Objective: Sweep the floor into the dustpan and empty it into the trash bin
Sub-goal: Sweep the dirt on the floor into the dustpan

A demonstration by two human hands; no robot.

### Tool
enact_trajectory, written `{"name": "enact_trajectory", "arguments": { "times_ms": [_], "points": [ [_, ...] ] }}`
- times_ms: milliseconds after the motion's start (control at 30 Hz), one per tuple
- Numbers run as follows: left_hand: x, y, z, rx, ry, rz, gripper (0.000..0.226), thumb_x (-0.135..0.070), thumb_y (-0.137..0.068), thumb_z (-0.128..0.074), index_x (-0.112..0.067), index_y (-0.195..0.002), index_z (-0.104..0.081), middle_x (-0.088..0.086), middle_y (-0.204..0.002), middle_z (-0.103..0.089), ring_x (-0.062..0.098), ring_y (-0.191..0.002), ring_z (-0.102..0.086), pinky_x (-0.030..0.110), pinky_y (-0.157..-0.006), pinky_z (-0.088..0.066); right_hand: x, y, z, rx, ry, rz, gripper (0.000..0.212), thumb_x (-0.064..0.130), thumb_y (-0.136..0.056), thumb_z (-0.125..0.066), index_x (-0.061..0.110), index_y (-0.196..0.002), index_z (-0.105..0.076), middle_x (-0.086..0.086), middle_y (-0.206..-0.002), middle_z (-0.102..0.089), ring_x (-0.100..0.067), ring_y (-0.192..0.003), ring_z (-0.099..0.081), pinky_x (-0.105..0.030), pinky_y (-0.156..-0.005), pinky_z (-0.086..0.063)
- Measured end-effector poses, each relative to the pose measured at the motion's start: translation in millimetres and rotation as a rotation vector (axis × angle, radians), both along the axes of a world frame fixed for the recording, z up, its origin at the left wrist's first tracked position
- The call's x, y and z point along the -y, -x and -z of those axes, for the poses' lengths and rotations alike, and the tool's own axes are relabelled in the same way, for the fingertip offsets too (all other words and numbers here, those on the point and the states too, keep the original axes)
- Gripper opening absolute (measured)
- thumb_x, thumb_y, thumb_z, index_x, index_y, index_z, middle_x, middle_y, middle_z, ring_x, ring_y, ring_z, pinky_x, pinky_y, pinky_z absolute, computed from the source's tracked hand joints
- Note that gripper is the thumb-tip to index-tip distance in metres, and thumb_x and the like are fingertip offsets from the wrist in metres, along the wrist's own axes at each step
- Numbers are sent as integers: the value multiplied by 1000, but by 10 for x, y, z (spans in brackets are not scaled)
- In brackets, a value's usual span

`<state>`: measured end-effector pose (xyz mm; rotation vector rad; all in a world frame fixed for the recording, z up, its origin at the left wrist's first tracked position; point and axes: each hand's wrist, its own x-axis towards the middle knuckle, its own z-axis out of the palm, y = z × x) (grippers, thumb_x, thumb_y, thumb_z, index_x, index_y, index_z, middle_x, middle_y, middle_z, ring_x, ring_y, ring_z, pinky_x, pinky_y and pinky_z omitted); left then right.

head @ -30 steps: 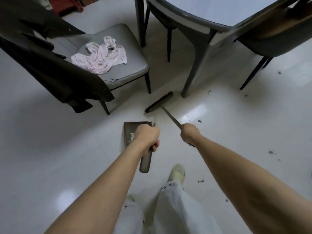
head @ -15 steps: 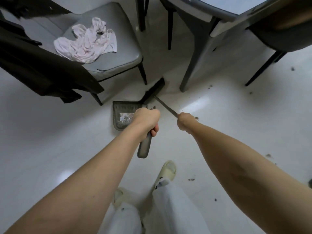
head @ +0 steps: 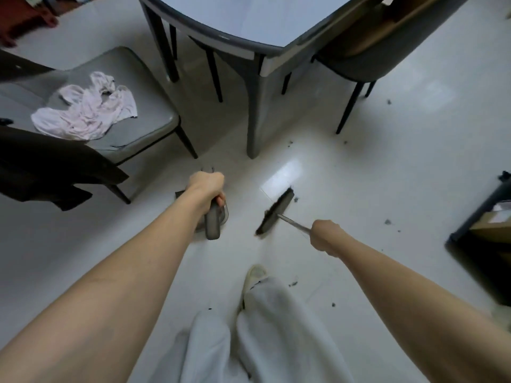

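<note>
Left hand (head: 207, 186) gripped dustpan (head: 213, 219) handle; right hand (head: 323, 236) gripped broom (head: 275, 211). Recommended keeping the pan lip flat, sweeping nearby debris (head: 295, 199) leftward.

A home dining room: table (head: 249, 20), chairs (head: 138, 106), tiled floor (head: 387, 175).

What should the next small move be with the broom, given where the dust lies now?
Probably draw the broom head leftward toward the dustpan. The right hand grips the broom's handle, the left hand holds the dustpan low, and a dust clump lies just right of the bristles, so the next stroke should catch it.
</note>
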<state>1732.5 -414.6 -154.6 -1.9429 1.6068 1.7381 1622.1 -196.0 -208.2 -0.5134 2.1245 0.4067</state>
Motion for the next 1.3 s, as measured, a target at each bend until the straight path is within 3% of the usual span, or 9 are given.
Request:
{"name": "enact_trajectory", "arguments": {
  "times_ms": [200, 400, 567, 667, 767, 867, 967, 1200, 1300],
  "points": [
    [17, 39, -10, 2, -23, 33, 24, 1, -88, -36, -5, -66, -43, 3, -32, -38, 17, -42, -34, 15, -34, -27, -126, 25, 25, -18, 94, 93, 46, -1, -90, -35, 9, -132, -49, -4, -74, -45, -17, -56, -46, -26, -42, -38],
    [42, 68, 21, 10, -52, -4, 25, 4, -85, -35, -8, -65, -42, 2, -38, -37, 14, -38, -33, 15, -34, -26, 530, 224, 273, -57, 201, 8, 39, 0, -90, -42, 7, -128, -51, -10, -110, -59, -27, -93, -58, -29, -69, -43],
    [127, 362, 30, -29, -80, -24, 22, 1, -88, -33, -9, -70, -40, 3, -54, -35, 7, -26, -32, 12, -35, -24, 772, 466, 471, -53, 191, 35, 36, 1, -92, -39, 7, -125, -51, -5, -91, -50, -23, -81, -49, -29, -70, -42],
    [31, 597, 49, -44, -86, -7, 22, -2, -90, -34, -9, -69, -40, 2, -39, -39, 9, -26, -33, 12, -33, -25, 678, 500, 497, -14, 160, 101, 36, 0, -90, -37, 5, -124, -50, -5, -74, -44, -21, -65, -51, -29, -67, -45],
    [-123, 784, 57, -56, -82, 39, 19, -3, -87, -34, -7, -69, -40, 0, -29, -38, 13, -37, -37, 14, -34, -27, 478, 470, 401, 7, 121, 159, 40, -1, -90, -36, 3, -128, -48, -5, -78, -45, -22, -65, -52, -30, -67, -47],
    [-251, 918, 38, -85, -99, 46, 16, -2, -86, -33, -7, -87, -48, 4, -35, -40, 15, -42, -37, 13, -34, -27, 260, 503, 269, 1, 102, 192, 42, -1, -91, -35, 3, -131, -46, -5, -74, -42, -20, -56, -46, -30, -56, -46],
    [-317, 1009, 54, -102, -89, 71, 47, -1, -83, -31, 9, -124, -52, 6, -43, -42, 16, -43, -37, 14, -34, -28, 12, 575, 183, -36, 100, 246, 36, -1, -90, -37, 2, -124, -51, -7, -73, -45, -21, -61, -50, -31, -63, -48],
    [-295, 1333, 87, -137, -134, 26, 50, 0, -82, -39, 9, -131, -48, 5, -50, -45, 13, -42, -41, 17, -35, -31, 328, 851, 445, -169, 327, 316, 36, 3, -94, -38, 5, -128, -51, -12, -113, -61, -29, -99, -61, -29, -69, -43],
    [-275, 1615, 167, -197, -154, -9, 42, 2, -81, -42, 4, -121, -55, 3, -49, -44, 11, -41, -43, 16, -35, -32, 701, 1132, 712, -181, 411, 345, 42, 0, -93, -36, 8, -133, -47, -11, -110, -61, -27, -93, -59, -29, -67, -43]
  ]
}}
